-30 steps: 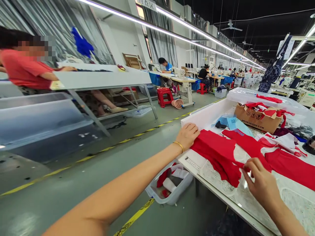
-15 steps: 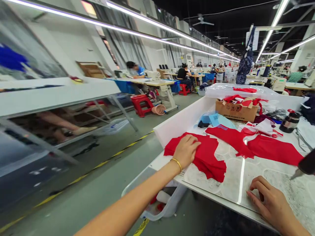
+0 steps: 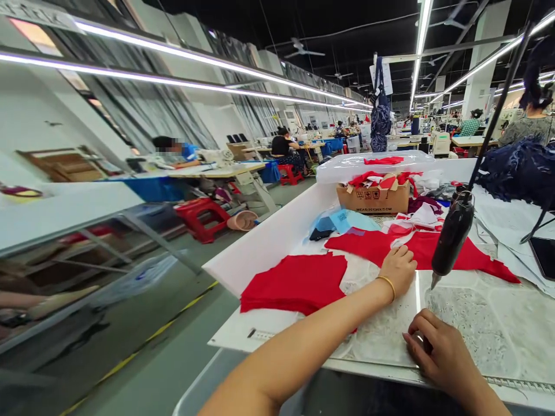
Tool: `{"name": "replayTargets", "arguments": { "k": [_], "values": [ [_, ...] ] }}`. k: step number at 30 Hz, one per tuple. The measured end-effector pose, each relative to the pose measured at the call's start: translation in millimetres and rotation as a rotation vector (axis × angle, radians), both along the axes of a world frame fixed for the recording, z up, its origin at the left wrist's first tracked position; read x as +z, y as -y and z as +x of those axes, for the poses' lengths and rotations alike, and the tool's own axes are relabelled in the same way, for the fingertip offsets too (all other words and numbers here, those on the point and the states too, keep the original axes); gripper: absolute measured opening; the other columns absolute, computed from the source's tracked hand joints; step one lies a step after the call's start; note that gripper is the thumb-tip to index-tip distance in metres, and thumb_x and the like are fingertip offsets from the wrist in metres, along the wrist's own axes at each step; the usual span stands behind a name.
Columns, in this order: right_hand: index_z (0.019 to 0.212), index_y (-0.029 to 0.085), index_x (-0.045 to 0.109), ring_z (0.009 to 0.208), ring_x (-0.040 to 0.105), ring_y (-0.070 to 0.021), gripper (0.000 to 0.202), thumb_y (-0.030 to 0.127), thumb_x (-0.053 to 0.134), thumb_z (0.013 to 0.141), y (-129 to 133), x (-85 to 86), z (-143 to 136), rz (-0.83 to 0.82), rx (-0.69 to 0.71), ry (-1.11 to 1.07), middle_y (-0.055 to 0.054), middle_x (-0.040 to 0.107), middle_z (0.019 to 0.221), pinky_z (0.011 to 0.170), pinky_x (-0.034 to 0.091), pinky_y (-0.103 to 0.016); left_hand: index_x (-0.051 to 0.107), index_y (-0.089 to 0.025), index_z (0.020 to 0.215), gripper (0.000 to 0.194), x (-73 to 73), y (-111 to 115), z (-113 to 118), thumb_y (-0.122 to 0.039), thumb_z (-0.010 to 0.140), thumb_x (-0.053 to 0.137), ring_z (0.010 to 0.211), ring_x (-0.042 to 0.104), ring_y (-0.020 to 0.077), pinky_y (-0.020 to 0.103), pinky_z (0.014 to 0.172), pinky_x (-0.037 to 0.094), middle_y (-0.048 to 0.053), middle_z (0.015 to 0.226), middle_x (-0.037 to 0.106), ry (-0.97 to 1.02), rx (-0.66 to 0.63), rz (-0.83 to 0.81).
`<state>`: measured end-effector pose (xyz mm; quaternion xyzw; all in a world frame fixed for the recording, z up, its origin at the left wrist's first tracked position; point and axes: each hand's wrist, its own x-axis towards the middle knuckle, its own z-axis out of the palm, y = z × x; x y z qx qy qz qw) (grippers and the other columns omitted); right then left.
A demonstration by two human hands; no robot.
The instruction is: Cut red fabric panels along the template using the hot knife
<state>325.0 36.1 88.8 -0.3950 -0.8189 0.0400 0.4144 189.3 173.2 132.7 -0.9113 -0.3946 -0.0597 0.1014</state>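
Observation:
My left hand (image 3: 398,270), with a gold bangle at the wrist, rests at the lower edge of a long red fabric piece (image 3: 459,252); its fingers are bent together on the cloth. A stack of red pieces (image 3: 295,283) lies on the left part of the white table (image 3: 377,341), partly behind my left forearm. Near the table's front edge is my right hand (image 3: 437,346), its fingers curled and thumb apart, with nothing seen in it. Above and beyond it hangs a black tool with a pointed metal tip (image 3: 453,237).
A cardboard box (image 3: 373,199) of red and white scraps stands at the back, beside light blue cloth (image 3: 347,221). Dark fabric (image 3: 515,170) and a phone (image 3: 544,257) are at the right. Seated people work at machines beyond. A bin (image 3: 199,381) sits below the table.
My left hand has moved right, off the red stack and onto the long red piece. The view has turned right, bringing the whole black tool and the phone into sight.

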Motion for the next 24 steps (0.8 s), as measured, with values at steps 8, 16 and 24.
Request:
{"name": "replayTargets", "arguments": {
  "k": [8, 16, 24],
  "values": [
    [0.085, 0.021, 0.057, 0.049, 0.053, -0.0077, 0.017, 0.019, 0.051, 0.101, 1.7, -2.0, 2.4, -0.059, 0.014, -0.116, 0.001, 0.062, 0.078, 0.048, 0.040, -0.020, 0.075, -0.016, 0.090, 0.019, -4.4, 22.9, 15.5, -0.015, 0.101, 0.060, 0.105, 0.059, 0.0272, 0.045, 0.093, 0.048, 0.011, 0.098, 0.068, -0.048, -0.017, -0.020],
    [0.085, 0.020, 0.057, 0.049, 0.046, -0.0070, 0.016, 0.016, 0.051, 0.099, 2.5, -3.8, -0.6, -0.007, 0.015, -0.183, 0.001, 0.062, 0.079, 0.049, 0.040, -0.019, 0.070, -0.016, 0.120, 0.027, -10.6, 28.8, 13.4, -0.009, 0.099, 0.055, 0.111, 0.056, 0.0287, 0.047, 0.096, 0.047, 0.013, 0.112, 0.066, -0.075, 0.081, -0.013],
    [0.088, 0.021, 0.054, 0.049, 0.048, -0.0066, 0.013, 0.015, 0.054, 0.100, 0.4, -3.2, -1.0, 0.096, 0.005, -0.288, 0.003, 0.057, 0.075, 0.048, 0.039, -0.019, 0.071, -0.019, 0.110, 0.016, -19.5, 49.0, 13.0, -0.017, 0.097, 0.063, 0.106, 0.056, 0.0274, 0.042, 0.091, 0.048, 0.011, 0.106, 0.065, -0.065, 0.048, -0.047]
  ]
}}
